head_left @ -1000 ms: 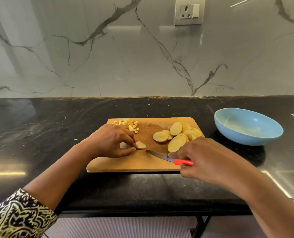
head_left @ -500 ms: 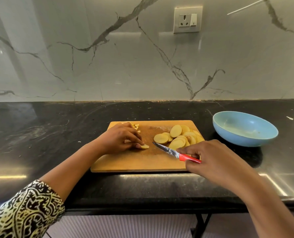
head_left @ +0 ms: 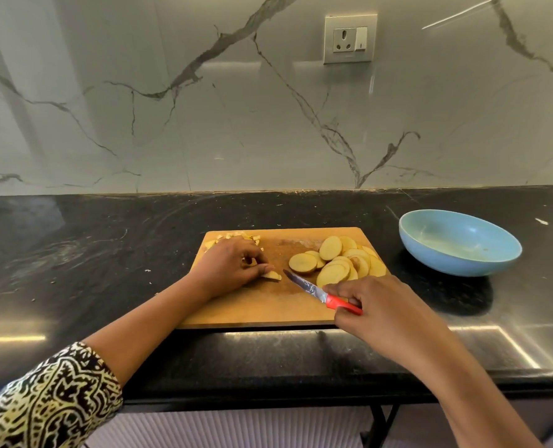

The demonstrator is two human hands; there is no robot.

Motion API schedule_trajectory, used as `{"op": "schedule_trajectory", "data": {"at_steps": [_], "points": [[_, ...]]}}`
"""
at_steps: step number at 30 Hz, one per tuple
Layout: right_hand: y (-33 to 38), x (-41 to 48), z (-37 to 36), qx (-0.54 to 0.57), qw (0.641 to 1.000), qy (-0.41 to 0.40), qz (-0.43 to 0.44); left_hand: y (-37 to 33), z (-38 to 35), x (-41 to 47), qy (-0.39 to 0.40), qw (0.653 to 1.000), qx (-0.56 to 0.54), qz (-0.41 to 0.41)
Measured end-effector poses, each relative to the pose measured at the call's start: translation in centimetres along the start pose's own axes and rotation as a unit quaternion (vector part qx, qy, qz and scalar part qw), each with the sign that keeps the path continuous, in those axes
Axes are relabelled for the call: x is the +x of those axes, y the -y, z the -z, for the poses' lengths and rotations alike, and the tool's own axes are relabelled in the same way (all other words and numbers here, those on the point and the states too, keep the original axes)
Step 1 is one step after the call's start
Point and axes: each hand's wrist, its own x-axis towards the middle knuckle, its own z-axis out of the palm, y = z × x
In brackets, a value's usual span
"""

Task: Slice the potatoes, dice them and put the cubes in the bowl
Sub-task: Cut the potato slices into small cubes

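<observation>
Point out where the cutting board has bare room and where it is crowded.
Free on the cutting board: the near strip between the left hand, the knife and the front edge; the far middle between the cubes and the potato slices. Crowded: far right under the slices; far left, where the left hand pinches a potato piece.

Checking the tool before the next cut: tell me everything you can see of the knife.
The knife is small, with a red handle that looks plastic and a slim, pointed metal blade. The right hand grips the handle. The blade slants over the wooden cutting board, tip aimed at the potato piece, just short of it. Whether the tip touches the board is unclear.
</observation>
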Motion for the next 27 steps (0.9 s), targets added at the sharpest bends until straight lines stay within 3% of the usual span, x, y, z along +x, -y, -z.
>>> {"op": "schedule_trajectory", "data": {"at_steps": [5,8,17,27], "points": [[-0.2,0.0,-0.7,-0.022,0.999,-0.025,-0.001,0.1,0.7,-0.2,0.014,0.997,-0.082,-0.001],[-0.1,-0.2,-1.5,-0.022,0.999,-0.042,0.005,0.2,0.7,-0.4,0.040,0.997,-0.031,-0.050],[1.8,0.0,-3.6,0.008,0.998,-0.063,-0.020,-0.8,-0.1,-0.9,-0.023,0.990,0.076,-0.120],[2.7,3.1,-4.0,0.080,0.994,-0.032,-0.062,-1.3,-0.6,-1.2,-0.094,0.986,0.108,-0.091]]}}
